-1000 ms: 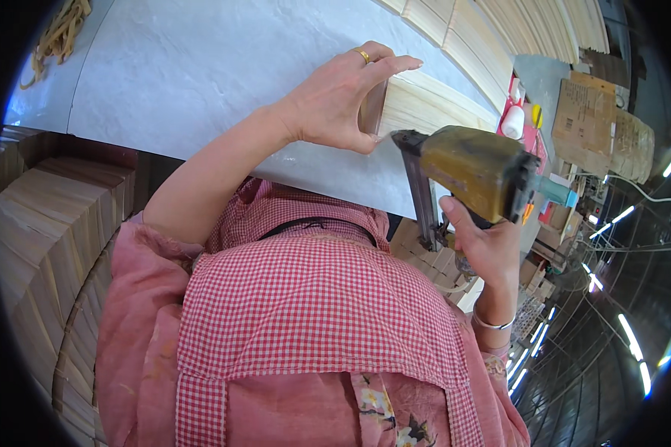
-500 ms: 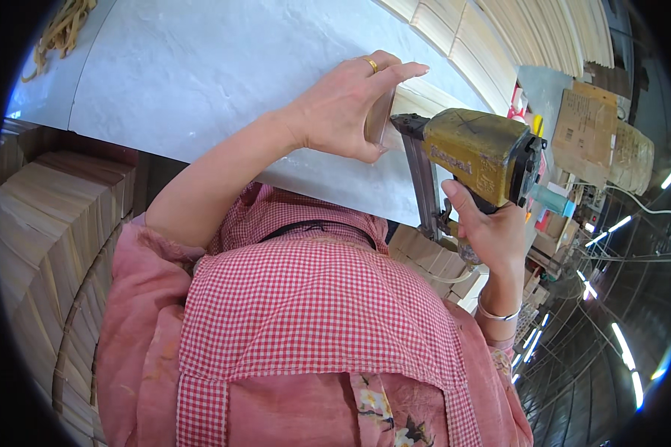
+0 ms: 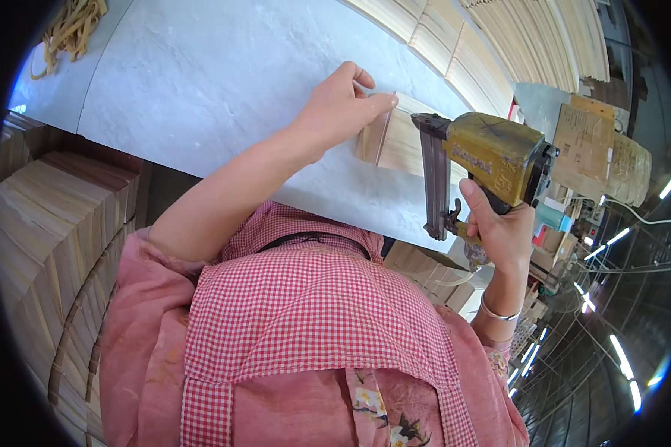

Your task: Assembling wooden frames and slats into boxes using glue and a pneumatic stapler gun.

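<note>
My right hand [image 3: 503,227] is wrapped round the handle of a yellow and black nail gun [image 3: 492,149], a worn tool held upright with its dark magazine toward me. The nose of the gun is just right of a pale wooden piece [image 3: 410,141] on the table, apart from its near end. This piece has an upright end board [image 3: 371,139] on its left. My left hand [image 3: 343,104] has its fingers bent at the far corner of that end board, a fingertip touching it. Some of its fingers are hidden.
The grey marbled table [image 3: 201,82] spreads across the top. Stacked pale wooden slats [image 3: 455,45] line its far right side. Tan rubber bands [image 3: 71,33] lie far left. Wooden boards [image 3: 45,216] are stacked below the left edge. Cardboard boxes [image 3: 585,141] stand at right.
My left hand has slid from around the end board to its far corner, uncovering the board. The nail gun has moved slightly right, away from the wooden piece.
</note>
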The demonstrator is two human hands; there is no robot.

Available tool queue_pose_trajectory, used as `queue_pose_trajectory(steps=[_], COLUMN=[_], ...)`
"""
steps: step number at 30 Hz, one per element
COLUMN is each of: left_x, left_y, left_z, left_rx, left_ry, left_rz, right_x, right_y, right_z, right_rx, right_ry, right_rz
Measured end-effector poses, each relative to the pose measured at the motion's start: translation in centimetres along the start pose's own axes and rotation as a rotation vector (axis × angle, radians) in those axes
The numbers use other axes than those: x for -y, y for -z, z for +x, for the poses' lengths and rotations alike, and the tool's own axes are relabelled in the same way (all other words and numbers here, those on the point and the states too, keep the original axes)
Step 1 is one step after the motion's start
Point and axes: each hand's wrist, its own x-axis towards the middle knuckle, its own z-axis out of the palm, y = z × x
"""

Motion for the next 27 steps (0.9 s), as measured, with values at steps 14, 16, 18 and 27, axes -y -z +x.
queue_pose_trajectory(steps=[14,16,18,27], left_x=[1.1,1.4,1.3,1.5], left_y=[-2.3,-2.4,-2.3,-2.0], left_z=[0.8,0.8,0.7,0.8], left_rx=[-0.135,-0.146,-0.145,-0.134], left_ry=[0.051,0.035,0.036,0.028], left_rz=[-0.091,-0.129,-0.124,-0.134], right_x=[0.5,0.7,0.7,1.8], right_y=[-0.2,-0.2,-0.2,-0.2], right_z=[3.2,3.5,3.6,4.0], right_rx=[0.075,0.110,0.112,0.121], right_ry=[0.139,0.163,0.160,0.103], right_rz=[-0.002,-0.010,-0.008,-0.019])
